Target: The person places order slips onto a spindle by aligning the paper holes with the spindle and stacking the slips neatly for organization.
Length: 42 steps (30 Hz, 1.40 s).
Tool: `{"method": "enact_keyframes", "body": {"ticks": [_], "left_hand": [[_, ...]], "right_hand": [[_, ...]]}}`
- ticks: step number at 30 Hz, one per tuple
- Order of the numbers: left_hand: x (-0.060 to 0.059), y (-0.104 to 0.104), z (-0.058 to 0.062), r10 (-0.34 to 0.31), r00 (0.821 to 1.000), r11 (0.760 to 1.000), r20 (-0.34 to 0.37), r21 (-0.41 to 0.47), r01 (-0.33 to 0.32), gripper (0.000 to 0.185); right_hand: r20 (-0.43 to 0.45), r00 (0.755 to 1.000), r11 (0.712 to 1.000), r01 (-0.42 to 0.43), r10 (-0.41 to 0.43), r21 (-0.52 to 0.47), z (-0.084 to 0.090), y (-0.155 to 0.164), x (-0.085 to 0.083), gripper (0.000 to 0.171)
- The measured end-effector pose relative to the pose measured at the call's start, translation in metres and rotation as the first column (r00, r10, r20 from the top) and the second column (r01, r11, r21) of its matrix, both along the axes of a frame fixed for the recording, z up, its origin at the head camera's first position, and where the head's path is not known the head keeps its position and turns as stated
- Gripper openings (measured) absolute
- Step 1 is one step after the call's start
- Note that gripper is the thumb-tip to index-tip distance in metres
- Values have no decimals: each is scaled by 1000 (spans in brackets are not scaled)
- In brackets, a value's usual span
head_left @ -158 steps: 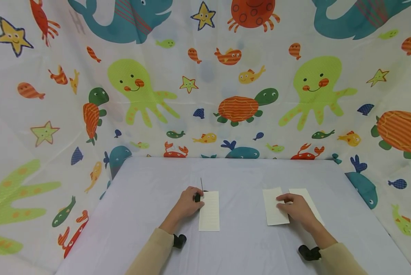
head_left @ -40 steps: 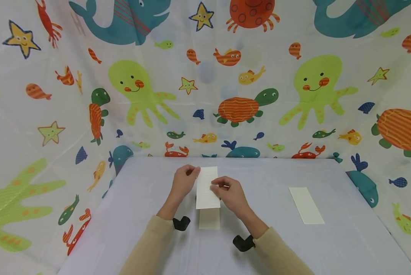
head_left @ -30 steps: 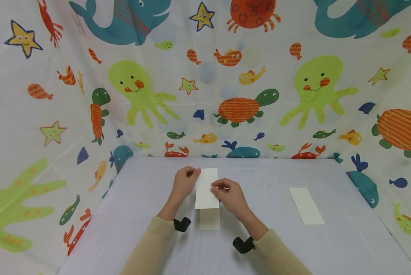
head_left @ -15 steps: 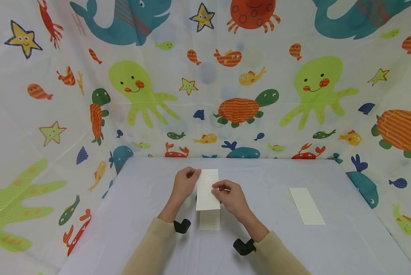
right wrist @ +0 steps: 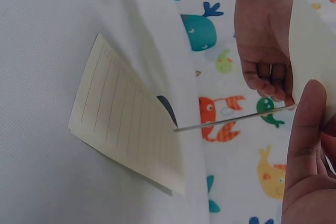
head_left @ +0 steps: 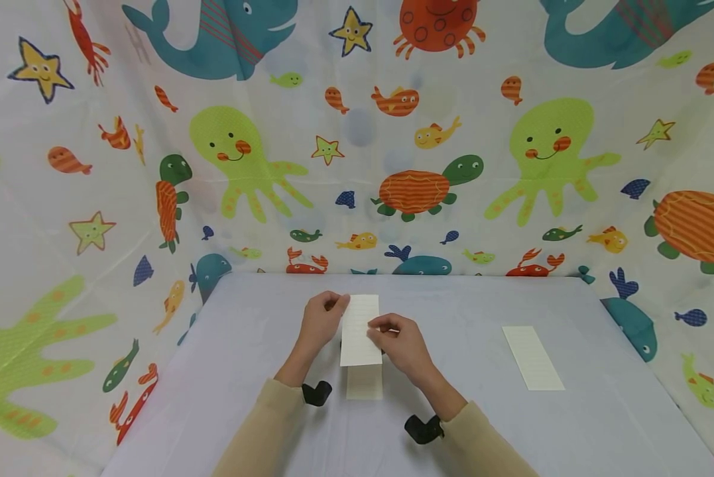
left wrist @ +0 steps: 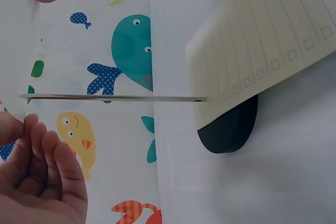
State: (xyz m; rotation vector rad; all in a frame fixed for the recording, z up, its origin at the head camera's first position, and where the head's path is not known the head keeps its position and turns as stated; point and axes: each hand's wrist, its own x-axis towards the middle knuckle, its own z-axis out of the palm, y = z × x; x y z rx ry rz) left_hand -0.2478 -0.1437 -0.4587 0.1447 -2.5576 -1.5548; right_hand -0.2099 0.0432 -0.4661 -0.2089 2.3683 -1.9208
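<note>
Both hands hold a cream lined paper slip (head_left: 357, 331) upright above the middle of the table. My left hand (head_left: 323, 319) pinches its upper left edge, and my right hand (head_left: 401, 341) pinches its right edge. A second lined slip (head_left: 364, 383) lies flat on the table below them, over a black base (left wrist: 228, 129). From that base a thin metal spike (left wrist: 115, 97) rises. In the right wrist view the spike's tip (right wrist: 286, 108) meets the held slip (right wrist: 315, 40) beside my right thumb (right wrist: 307, 129). In the left wrist view my left fingers (left wrist: 42, 171) curl close to the tip.
A third lined slip (head_left: 532, 356) lies flat on the right side of the grey table (head_left: 243, 371). A curtain printed with sea animals (head_left: 357, 132) closes in the back and both sides. Black wrist cameras (head_left: 317, 392) sit on both forearms.
Since 5.3 s ago my right hand has carried one slip from the right pile to the spike and my left hand has joined it. Over the last second the slip has sunk slightly.
</note>
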Motion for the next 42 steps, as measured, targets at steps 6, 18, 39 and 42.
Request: {"method": "enact_keyframes", "body": {"ticks": [6,18,39,42], "left_hand": [[-2,1,-3,6,1000,1000,-5,-12,-6,27],[0,3,-2,10,999,1000,-40,5,-10,25],[0,4,-3,-5,1000,1000,-22,-8,5,26],[-1,4,-3,-6,1000,1000,-19,-7,6,26]], "right_hand": [[4,1000,1000,-3,3,-13,-1,0,1,18],[-2,1000,1000,0,0,-19,-2,3,1,18],[4,1000,999,0,0,-43,-5,2,3,18],[1,1000,999,-2,2,-39,-5,2,3,18]]}}
